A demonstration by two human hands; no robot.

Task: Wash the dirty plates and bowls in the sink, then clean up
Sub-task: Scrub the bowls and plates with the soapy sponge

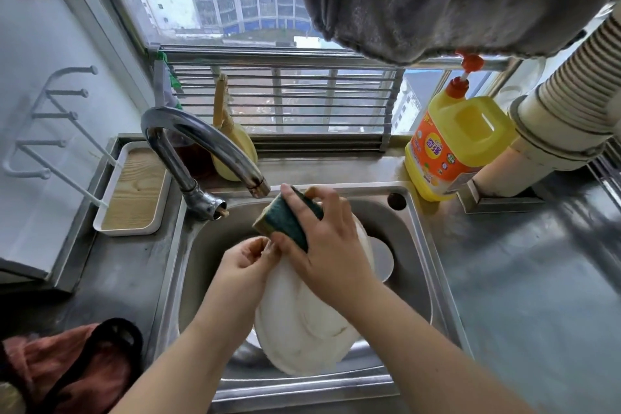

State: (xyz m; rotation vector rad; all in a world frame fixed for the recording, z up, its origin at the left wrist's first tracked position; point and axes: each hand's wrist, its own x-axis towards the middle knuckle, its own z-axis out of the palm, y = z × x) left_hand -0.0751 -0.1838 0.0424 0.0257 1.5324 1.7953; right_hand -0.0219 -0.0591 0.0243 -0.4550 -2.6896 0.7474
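- Here, over the sink (420,245), the left hand (247,262) pinches the white plate (302,329) by its rim.
- The right hand (332,245) grips the sponge (289,218).
- Wet, the plate is likely slippery and breakable; the rim is the safest hold.

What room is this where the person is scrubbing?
Most likely a home kitchen: a steel sink with a faucet, a yellow dish soap jug beside it, and a white plate being scrubbed.

Detergent jug (457,141) label, perhaps illegible
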